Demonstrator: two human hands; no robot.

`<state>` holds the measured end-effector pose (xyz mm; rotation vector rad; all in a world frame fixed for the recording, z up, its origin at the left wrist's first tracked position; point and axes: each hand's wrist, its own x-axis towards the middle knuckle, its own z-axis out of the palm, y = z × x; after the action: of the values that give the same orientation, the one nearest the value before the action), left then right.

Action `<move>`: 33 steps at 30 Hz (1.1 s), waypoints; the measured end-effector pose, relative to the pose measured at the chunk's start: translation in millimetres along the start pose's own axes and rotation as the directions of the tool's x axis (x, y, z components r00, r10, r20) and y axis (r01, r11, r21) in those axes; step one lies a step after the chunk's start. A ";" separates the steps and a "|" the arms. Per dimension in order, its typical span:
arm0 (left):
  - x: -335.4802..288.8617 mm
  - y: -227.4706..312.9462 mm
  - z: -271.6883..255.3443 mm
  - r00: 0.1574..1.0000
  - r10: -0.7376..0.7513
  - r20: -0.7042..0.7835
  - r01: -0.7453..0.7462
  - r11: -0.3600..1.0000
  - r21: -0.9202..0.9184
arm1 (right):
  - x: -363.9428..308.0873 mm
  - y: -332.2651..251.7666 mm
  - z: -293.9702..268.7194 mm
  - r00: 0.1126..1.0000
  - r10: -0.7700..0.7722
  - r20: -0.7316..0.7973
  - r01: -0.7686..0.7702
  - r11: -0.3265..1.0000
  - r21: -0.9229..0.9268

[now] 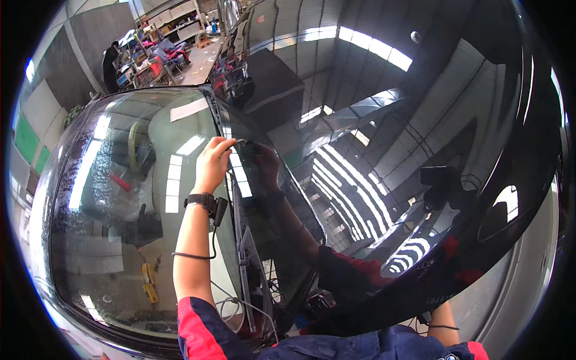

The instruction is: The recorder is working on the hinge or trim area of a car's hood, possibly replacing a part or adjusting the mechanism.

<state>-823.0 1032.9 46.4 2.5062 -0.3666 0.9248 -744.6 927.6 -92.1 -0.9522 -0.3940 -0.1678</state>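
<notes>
Two hands: left hand (215, 159) pinches a small grey piece (242, 141); right hand hidden, we can't tell its state.
Piece: near the border between windshield (138, 204) and black hood (384, 150).
Hood-edge work: we judge it underway; grip made, nothing visibly finished, rest remains.

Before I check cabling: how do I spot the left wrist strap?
Find the windshield on the picture's left, then the bare left forearm over it. Just below the left hand sits the black strap, with a black block at its right edge. It is a broad band; the cable lower on the forearm is thin.
</notes>
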 end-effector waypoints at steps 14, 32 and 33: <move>13.7 -1.1 2.6 0.985 -0.026 0.168 0.033 0.999 -0.035 | 16.3 7.6 -6.2 0.970 -0.117 0.213 0.100 0.991 0.090; 13.9 -8.0 6.2 0.851 -0.451 0.269 0.523 0.693 -0.496 | 19.8 8.8 -2.8 0.986 0.052 0.160 -0.110 0.919 0.380; 10.5 -10.1 1.4 0.852 -0.450 0.266 0.522 0.696 -0.494 | 16.1 8.1 4.0 0.984 0.044 0.174 -0.109 0.917 0.384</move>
<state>-810.5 1040.0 49.3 1.9593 0.0198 0.3668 -728.4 936.0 -89.7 -0.5834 -0.5172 0.0617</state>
